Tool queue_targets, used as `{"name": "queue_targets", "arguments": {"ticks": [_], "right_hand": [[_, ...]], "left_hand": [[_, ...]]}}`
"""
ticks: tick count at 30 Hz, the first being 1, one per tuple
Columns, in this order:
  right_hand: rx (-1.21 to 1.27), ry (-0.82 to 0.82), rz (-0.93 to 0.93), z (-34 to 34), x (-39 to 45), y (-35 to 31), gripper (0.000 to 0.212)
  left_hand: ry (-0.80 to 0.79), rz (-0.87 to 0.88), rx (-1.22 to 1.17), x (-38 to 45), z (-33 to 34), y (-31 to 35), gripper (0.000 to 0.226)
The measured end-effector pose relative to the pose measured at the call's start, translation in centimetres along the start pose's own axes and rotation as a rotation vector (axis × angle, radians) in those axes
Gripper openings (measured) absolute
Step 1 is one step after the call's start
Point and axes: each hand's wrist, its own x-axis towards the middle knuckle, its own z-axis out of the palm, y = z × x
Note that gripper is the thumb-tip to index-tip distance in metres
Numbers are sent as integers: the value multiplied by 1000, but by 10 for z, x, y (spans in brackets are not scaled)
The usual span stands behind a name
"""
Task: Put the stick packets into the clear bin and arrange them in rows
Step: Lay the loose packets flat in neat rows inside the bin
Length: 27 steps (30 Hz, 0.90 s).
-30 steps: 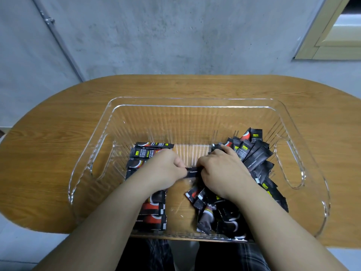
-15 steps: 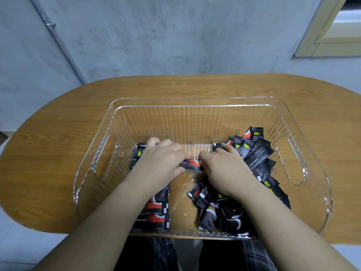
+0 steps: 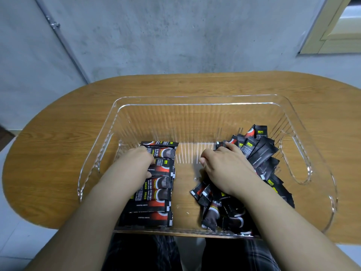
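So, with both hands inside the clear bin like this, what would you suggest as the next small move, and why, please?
Probably the right hand should pick one packet from the loose heap of black stick packets and pass it across. The left hand rests on the tidy row of black-and-red packets in the clear plastic bin; the heap remains unsorted.

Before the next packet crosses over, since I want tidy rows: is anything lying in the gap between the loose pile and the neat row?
Nothing visible. Between the loose pile under the right hand and the neat row where the left hand rests, the clear bin shows only a bare strip of floor.
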Motion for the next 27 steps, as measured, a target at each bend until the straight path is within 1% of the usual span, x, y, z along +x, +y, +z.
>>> {"name": "queue_targets", "arguments": {"ticks": [2, 3, 5, 6, 7, 9, 11, 15, 16, 19, 21, 22, 25, 27], "right_hand": [[4, 15, 4, 1, 0, 0, 33], [9, 22, 6, 2, 0, 1, 30], [18, 27, 5, 3, 0, 1, 25], [20, 21, 4, 3, 0, 1, 24], [18, 12, 3, 2, 0, 1, 25], [4, 1, -1, 1, 0, 1, 27], [-8, 8, -1, 0, -1, 0, 28], [-12, 11, -4, 1, -1, 1, 28], [-11, 11, -4, 2, 0, 1, 28], [-9, 16, -5, 2, 0, 1, 26], [-11, 19, -9, 2, 0, 1, 26], [-11, 20, -13, 3, -1, 2, 26], [1, 28, -22, 2, -1, 2, 27], [2, 28, -24, 2, -1, 1, 29]], "left_hand": [[38, -4, -22, -2, -1, 1, 45], [87, 8, -49, -5, -2, 3, 41], [199, 71, -194, -8, -3, 15, 28], [203, 120, -297, -10, -3, 26, 21], [171, 168, -385, -12, -2, 38, 16], [42, 231, -472, -13, 4, 62, 14], [-58, 225, -478, -8, 11, 77, 18], [-116, 170, -491, 2, 12, 85, 9], [-118, 166, -478, 3, 11, 87, 8], [-92, 150, -454, 2, 10, 90, 24], [-82, 156, -444, 0, 10, 90, 29], [-79, 155, -446, -1, 10, 90, 28], [-33, 114, -414, 0, 8, 86, 13], [8, 68, -390, 1, 8, 80, 12]]}}
